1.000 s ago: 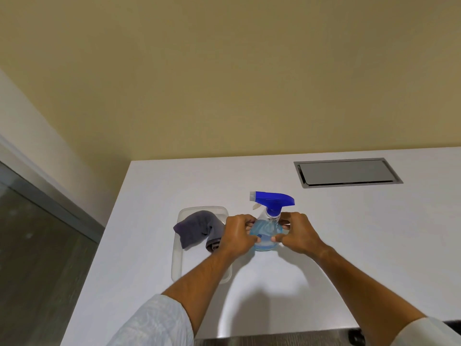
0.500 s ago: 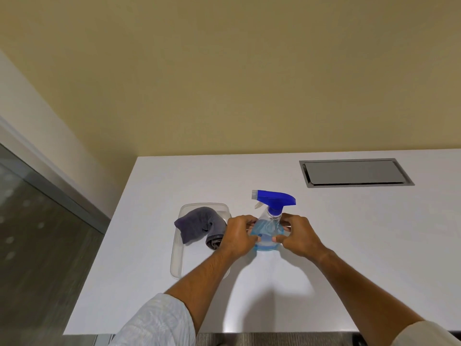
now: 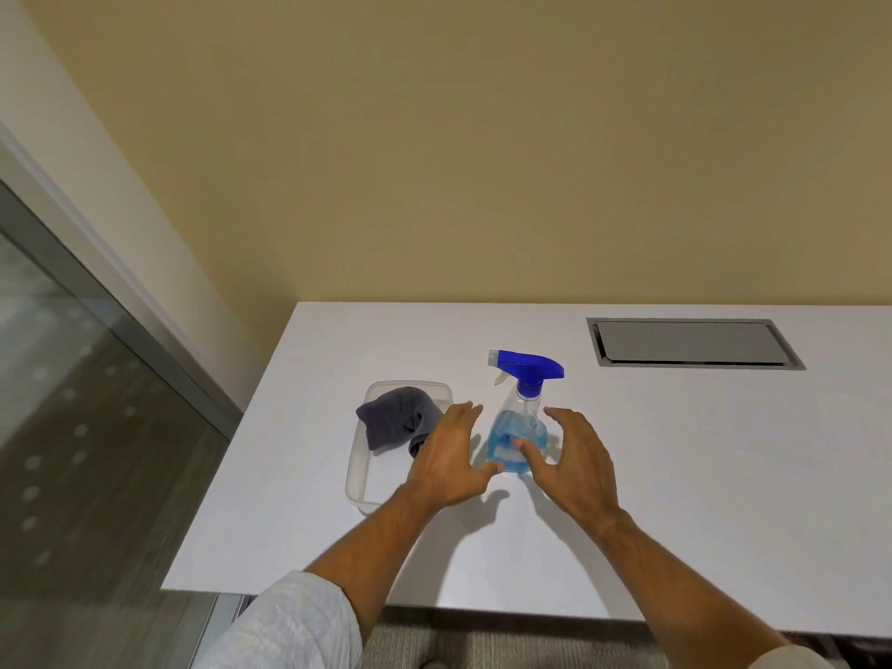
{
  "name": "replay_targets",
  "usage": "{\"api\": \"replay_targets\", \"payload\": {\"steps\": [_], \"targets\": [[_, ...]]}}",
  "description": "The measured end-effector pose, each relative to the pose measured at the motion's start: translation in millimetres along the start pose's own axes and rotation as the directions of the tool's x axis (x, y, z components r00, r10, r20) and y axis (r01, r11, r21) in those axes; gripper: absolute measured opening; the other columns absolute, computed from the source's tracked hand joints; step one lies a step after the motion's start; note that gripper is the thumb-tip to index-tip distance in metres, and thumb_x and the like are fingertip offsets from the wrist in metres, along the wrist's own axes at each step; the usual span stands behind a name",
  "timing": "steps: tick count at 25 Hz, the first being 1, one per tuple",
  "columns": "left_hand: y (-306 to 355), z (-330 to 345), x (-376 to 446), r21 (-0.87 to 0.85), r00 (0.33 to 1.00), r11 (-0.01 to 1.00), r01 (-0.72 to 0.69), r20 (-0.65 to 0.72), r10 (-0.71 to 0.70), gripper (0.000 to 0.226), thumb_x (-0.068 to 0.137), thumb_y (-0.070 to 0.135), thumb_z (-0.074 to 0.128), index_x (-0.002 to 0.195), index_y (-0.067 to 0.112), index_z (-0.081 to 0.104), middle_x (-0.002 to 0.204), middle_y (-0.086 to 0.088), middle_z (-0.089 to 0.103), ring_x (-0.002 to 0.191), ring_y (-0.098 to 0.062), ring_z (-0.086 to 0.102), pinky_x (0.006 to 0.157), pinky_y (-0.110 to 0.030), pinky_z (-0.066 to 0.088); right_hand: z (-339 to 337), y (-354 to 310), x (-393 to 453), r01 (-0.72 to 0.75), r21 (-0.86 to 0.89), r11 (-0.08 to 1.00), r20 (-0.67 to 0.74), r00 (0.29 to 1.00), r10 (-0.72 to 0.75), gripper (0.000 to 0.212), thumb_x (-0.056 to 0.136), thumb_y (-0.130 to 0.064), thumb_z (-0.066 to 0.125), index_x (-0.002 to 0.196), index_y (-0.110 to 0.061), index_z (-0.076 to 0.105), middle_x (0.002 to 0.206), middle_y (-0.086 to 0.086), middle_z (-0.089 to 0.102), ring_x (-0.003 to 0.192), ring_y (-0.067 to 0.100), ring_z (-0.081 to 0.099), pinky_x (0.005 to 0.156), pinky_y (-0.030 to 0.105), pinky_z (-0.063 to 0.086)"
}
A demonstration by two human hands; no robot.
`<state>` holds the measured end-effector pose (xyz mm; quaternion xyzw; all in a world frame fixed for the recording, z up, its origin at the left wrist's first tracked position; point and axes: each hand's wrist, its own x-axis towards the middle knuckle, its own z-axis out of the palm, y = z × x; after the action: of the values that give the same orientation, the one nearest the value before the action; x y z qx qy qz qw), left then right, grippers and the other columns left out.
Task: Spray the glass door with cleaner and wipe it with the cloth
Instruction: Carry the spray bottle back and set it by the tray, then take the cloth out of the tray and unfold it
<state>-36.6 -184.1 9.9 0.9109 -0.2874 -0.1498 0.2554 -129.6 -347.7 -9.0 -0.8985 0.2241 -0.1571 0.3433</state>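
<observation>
A clear spray bottle (image 3: 519,429) with blue liquid and a blue trigger head stands upright on the white table (image 3: 675,475). My left hand (image 3: 449,458) is open just left of the bottle, fingers spread, not gripping it. My right hand (image 3: 572,456) is open just right of it, thumb close to the bottle's base. A crumpled grey cloth (image 3: 396,422) lies in a clear plastic tray (image 3: 357,485) left of the bottle. The glass door (image 3: 72,427) stands at the far left with a metal frame.
A grey metal cable hatch (image 3: 690,342) is set flush in the table at the back right. A beige wall rises behind the table. The table's front edge runs along the bottom, with carpet below.
Both hands were closed around the bottle's body; now they have let go and opened on either side of it. The view has shifted right and slightly back.
</observation>
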Motion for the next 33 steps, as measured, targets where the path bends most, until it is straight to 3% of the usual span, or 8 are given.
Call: {"api": "replay_targets", "payload": {"steps": [3,6,10,18,22,26,29,33], "targets": [[-3.2,-2.8,-22.9,0.153,1.0,0.988,-0.027,-0.006,0.028,0.098,0.085,0.059,0.06,0.157,0.022,0.005,0.166,-0.002,0.0,0.152,-0.024,0.006,0.12,-0.042,0.018,-1.2,-12.3,-21.8,0.125,-0.025,0.992,-0.019,0.992,-0.125,0.056,0.078,-0.046,0.071,0.119,-0.009,0.059,0.112,0.01,0.067,0.096,0.026,0.066,0.078,0.028,0.049],[-11.0,-4.4,-44.7,0.261,0.998,0.965,-0.031,-0.052,0.046,0.105,0.083,0.067,0.051,0.156,0.021,-0.009,0.164,-0.004,-0.016,0.152,-0.025,-0.012,0.121,-0.04,-0.002,2.4,-26.6,-36.6,0.211,-0.066,0.975,0.051,0.977,-0.208,0.07,0.077,-0.045,0.074,0.132,-0.007,0.053,0.129,0.013,0.062,0.114,0.029,0.061,0.093,0.04,0.053],[-26.9,-13.9,-61.1,0.332,0.993,0.943,0.004,-0.115,0.037,0.109,0.081,0.071,0.047,0.155,0.02,-0.014,0.161,-0.004,-0.024,0.148,-0.025,-0.023,0.117,-0.04,-0.016,12.1,-50.1,-41.7,0.3,-0.12,0.946,0.128,0.95,-0.285,0.079,0.08,-0.049,0.07,0.144,-0.011,0.043,0.148,0.012,0.048,0.135,0.034,0.046,0.107,0.054,0.042],[-85.6,-47.7,-60.1,0.288,0.984,0.952,0.105,-0.168,-0.058,0.112,0.078,0.071,0.051,0.156,0.014,-0.005,0.165,-0.012,-0.006,0.152,-0.028,-0.008,0.122,-0.039,-0.003,58.6,-99.1,-14.7,0.331,-0.172,0.928,0.201,0.934,-0.296,0.076,0.085,-0.052,0.059,0.146,-0.012,0.04,0.149,0.011,0.047,0.137,0.029,0.044,0.111,0.038,0.034],[-116.1,-60.3,-38.6,0.181,0.982,0.972,0.148,-0.147,-0.121,0.105,0.078,0.066,0.059,0.156,0.015,0.011,0.165,-0.009,0.013,0.151,-0.029,0.013,0.12,-0.038,0.017,91.5,-115.8,12.0,0.255,-0.175,0.951,0.253,0.945,-0.206,0.063,0.09,-0.044,0.059,0.144,-0.015,0.041,0.146,0.008,0.049,0.132,0.027,0.047,0.11,0.036,0.035],[-140.0,-71.7,-7.7,0.126,0.977,0.985,0.117,-0.191,-0.092,0.075,0.074,0.051,0.068,0.135,0.014,0.046,0.132,-0.005,0.054,0.121,-0.026,0.05,0.097,-0.034,0.045,117.1,-125.0,42.8,0.131,-0.182,0.975,0.296,0.952,-0.073,0.053,0.093,-0.034,0.059,0.141,-0.016,0.044,0.144,0.008,0.051,0.13,0.026,0.048,0.109,0.036,0.039],[-149.1,-76.3,13.8,0.138,0.987,0.985,0.098,-0.14,-0.079,0.063,0.076,0.042,0.067,0.129,0.011,0.052,0.122,-0.008,0.058,0.112,-0.024,0.051,0.094,-0.033,0.047,126.1,-129.4,63.3,0.052,-0.221,0.974,0.322,0.946,0.022,0.051,0.092,-0.032,0.062,0.138,-0.015,0.049,0.139,0.01,0.055,0.124,0.027,0.054,0.104,0.037,0.044],[-155.5,-76.5,33.7,0.162,0.995,0.983,0.081,-0.073,-0.07,0.046,0.079,0.034,0.066,0.118,0.009,0.058,0.112,-0.009,0.06,0.108,-0.025,0.051,0.089,-0.035,0.051,133.5,-135.4,85.1,0.067,-0.298,0.952,0.342,0.939,0.04,0.031,0.085,-0.025,0.07,0.112,-0.012,0.064,0.109,0.01,0.069,0.092,0.025,0.064,0.08,0.033,0.055]]}}
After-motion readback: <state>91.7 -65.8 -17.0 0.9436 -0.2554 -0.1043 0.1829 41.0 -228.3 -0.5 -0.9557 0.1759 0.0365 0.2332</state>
